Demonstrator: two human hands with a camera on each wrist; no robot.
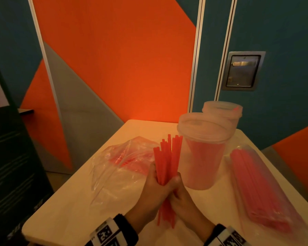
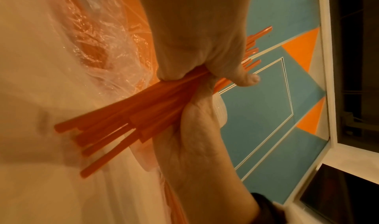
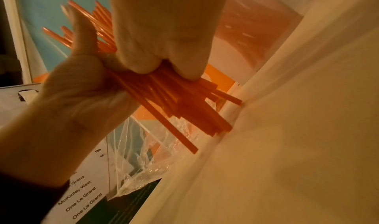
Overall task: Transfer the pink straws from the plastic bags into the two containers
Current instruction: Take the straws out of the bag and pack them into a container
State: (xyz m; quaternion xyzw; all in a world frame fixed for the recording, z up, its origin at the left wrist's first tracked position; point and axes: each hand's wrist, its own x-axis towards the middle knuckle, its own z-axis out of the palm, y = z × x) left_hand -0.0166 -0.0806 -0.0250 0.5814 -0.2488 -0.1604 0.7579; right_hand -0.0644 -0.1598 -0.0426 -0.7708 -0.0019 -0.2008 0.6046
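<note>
Straws [image 1: 167,162], a pink bundle of them, stand nearly upright between my two hands at about six o'clock on the desk [image 1: 75,206]. My left hand [image 1: 153,194] wraps the bundle from nine o'clock and my right hand [image 1: 183,201] from three o'clock, fingers [image 2: 242,77] curled tight round the stems. The lower ends are ragged and touch the desk, so I judge the step is squaring them. I'd loosen slightly, tap the ends level, then grip again. The near container [image 1: 203,153] at one o'clock appears to have its lid on; that must come off first. The far container [image 1: 224,110] stands just behind it. An opened bag [image 1: 117,167] lies at ten o'clock, a full bag [image 1: 261,189] at three.
</note>
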